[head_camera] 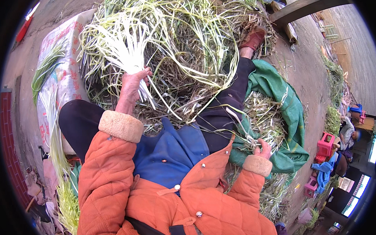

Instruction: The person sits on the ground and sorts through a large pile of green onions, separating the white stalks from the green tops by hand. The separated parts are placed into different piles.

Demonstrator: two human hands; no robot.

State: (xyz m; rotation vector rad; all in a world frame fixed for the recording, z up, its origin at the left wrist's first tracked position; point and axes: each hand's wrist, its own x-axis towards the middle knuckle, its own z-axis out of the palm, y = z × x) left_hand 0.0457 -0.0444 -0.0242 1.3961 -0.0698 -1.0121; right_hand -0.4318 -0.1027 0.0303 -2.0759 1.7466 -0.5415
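My left hand [133, 85] is closed around a bundle of long white-stemmed chives [128, 52], their pale leaves fanned out above a large heap of chives and dry trimmings [185, 52]. Cut white stem ends point down below the fist. At the right, my right hand [263, 149] pinches a few loose stalks [249, 137] over the mouth of a green woven sack [292, 117]. Stalk scraps [262, 110] fill the sack's opening. Several long yellowish leaves lie over my right leg, beside a blue apron [173, 146].
Left of my knee, a printed white sack [75, 62] bears green chives [51, 64] and whitened chives [52, 113]. Pink plastic stools [325, 144] and seated people are at the far right. A curved wooden beam [311, 6] crosses the upper right.
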